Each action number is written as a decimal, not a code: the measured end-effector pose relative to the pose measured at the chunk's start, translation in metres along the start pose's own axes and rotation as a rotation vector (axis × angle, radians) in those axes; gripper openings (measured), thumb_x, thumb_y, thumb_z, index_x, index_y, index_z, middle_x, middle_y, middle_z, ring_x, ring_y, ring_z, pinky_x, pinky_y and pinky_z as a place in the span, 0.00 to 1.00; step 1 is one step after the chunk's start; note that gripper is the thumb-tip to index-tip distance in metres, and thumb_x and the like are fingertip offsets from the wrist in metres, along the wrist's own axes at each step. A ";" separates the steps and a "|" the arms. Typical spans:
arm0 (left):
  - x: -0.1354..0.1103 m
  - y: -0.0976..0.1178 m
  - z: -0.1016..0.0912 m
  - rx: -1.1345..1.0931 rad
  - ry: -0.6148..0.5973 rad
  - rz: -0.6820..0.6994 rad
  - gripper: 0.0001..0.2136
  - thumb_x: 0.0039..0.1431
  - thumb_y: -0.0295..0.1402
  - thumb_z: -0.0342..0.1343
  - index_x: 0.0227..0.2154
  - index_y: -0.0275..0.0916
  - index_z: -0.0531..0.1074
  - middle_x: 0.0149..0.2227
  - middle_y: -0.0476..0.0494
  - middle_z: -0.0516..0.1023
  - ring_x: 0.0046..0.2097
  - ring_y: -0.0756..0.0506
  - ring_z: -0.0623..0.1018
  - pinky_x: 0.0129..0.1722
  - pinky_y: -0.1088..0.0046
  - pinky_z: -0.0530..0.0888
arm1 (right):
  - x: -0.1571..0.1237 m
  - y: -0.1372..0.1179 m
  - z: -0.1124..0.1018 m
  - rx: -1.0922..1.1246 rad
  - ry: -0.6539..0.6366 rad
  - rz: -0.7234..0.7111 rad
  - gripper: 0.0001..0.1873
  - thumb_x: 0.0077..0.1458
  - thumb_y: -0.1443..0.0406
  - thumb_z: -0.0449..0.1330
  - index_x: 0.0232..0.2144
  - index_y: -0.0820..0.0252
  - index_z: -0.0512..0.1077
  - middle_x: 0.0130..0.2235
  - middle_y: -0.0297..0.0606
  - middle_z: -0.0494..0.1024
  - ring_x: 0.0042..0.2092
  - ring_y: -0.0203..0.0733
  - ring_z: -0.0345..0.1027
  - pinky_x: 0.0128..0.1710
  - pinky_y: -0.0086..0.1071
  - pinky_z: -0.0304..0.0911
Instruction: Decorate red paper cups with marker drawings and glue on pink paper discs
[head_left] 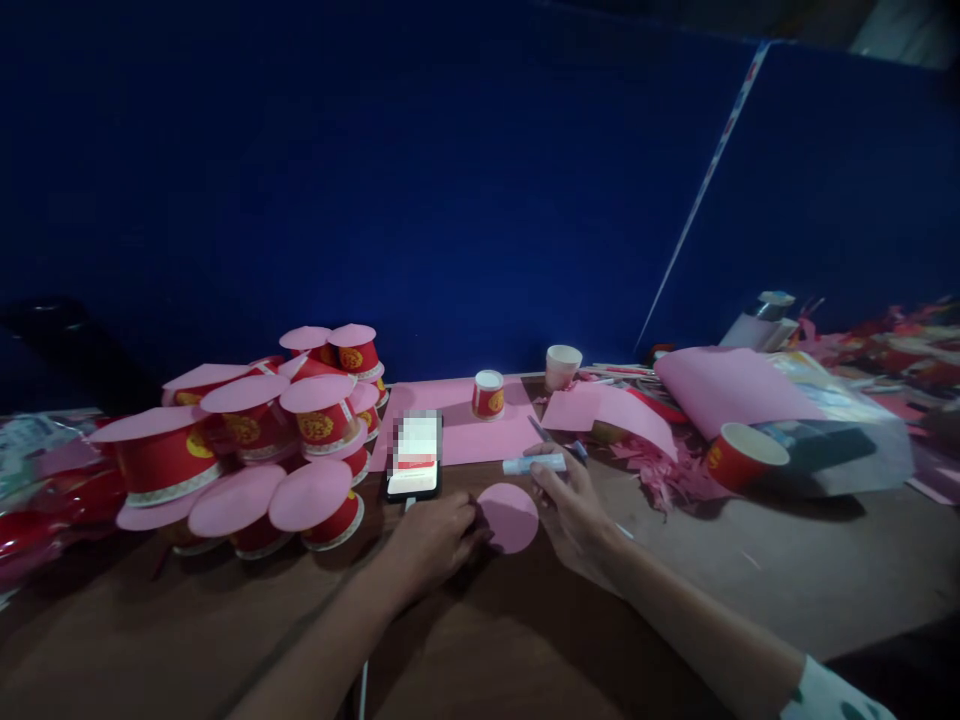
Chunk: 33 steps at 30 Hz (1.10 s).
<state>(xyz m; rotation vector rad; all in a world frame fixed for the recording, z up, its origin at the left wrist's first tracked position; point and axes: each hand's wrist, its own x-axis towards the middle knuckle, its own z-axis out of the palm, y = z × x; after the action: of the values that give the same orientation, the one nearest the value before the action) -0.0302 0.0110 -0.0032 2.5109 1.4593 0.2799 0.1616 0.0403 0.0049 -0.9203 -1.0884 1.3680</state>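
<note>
A pink paper circle [508,518] lies in front of me on the brown table. My left hand [442,535] is closed at the circle's left edge, fingertips pinching or pressing it; the exact hold is in shadow. In my right hand [574,500], just right of the circle, is a pale blue-white glue stick [534,464], gripped between thumb and fingers and pointing left. Beyond the hands a small red paper cup [488,397] with a gold emblem stands upside down on a pink sheet [457,440].
Left of the lit phone [415,455] several red cups topped with pink discs [251,395] are stacked. A white cup [562,367], pink scraps [660,470], a tipped red cup [746,457] and a curled pink sheet [727,385] lie to the right. A blue wall [450,200] stands behind.
</note>
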 end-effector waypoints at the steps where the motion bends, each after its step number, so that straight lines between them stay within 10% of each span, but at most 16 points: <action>1: 0.000 0.000 -0.001 0.002 0.000 -0.008 0.13 0.61 0.39 0.44 0.35 0.40 0.72 0.38 0.43 0.75 0.39 0.44 0.76 0.36 0.71 0.69 | -0.002 -0.003 0.002 -0.017 -0.007 -0.012 0.10 0.49 0.61 0.61 0.34 0.58 0.67 0.24 0.28 0.62 0.24 0.31 0.53 0.21 0.24 0.50; 16: 0.002 -0.005 0.003 -0.091 0.069 0.060 0.12 0.58 0.28 0.45 0.39 0.40 0.72 0.40 0.44 0.76 0.41 0.45 0.75 0.39 0.70 0.69 | -0.021 -0.002 -0.036 -0.611 -0.269 -0.169 0.10 0.53 0.67 0.56 0.40 0.58 0.69 0.35 0.34 0.73 0.35 0.38 0.65 0.35 0.30 0.61; 33: 0.002 -0.007 0.008 -0.057 0.028 0.072 0.11 0.60 0.33 0.46 0.40 0.41 0.71 0.41 0.44 0.74 0.40 0.46 0.74 0.37 0.72 0.69 | -0.021 -0.003 -0.023 -0.905 -0.312 -0.261 0.07 0.54 0.65 0.55 0.36 0.59 0.70 0.32 0.35 0.76 0.33 0.39 0.69 0.35 0.30 0.61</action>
<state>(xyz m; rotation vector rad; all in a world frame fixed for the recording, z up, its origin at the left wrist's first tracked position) -0.0330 0.0150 -0.0128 2.5266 1.3535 0.3648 0.1862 0.0218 0.0005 -1.1490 -2.0685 0.7835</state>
